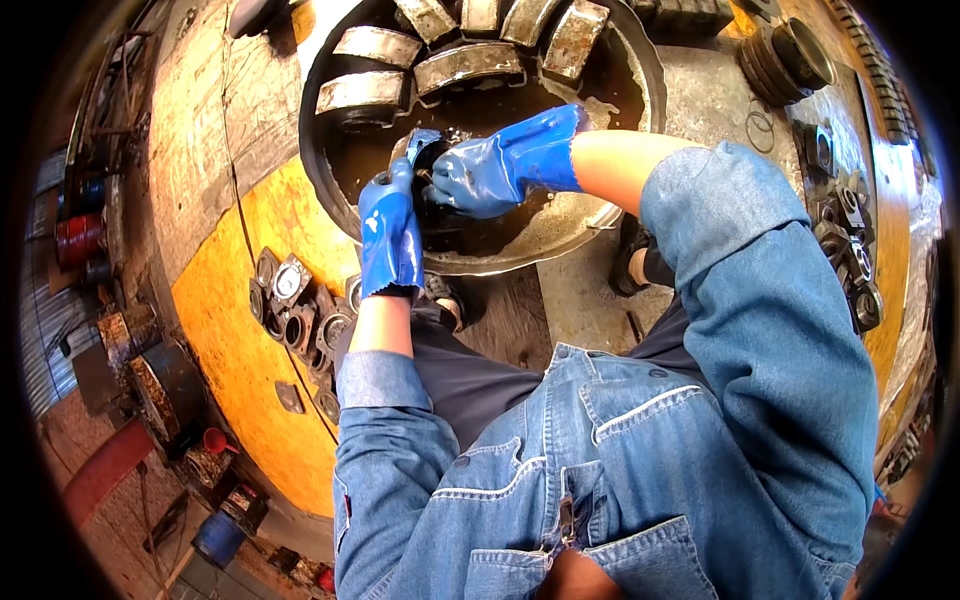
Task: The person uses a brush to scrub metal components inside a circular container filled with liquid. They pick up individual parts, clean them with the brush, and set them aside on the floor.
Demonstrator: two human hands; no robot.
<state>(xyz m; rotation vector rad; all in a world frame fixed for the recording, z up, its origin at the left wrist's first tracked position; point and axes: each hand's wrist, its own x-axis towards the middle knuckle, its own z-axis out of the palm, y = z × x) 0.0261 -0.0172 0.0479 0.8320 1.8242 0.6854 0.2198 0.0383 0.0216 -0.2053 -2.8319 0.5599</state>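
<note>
Left: square-flanged metal housings (292, 280), loose. Left gloved hand (390, 225): grip looks clamped on a dark curved part (429, 155) above the round basin (652, 75). Right gloved hand (475, 180) curls against it; firmness can't be told. Slick gloves (552, 148) could drop it, splashing brown liquid (490, 238). No legible lettering, brands.

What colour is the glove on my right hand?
The right glove is blue, best seen in the head view.
</note>
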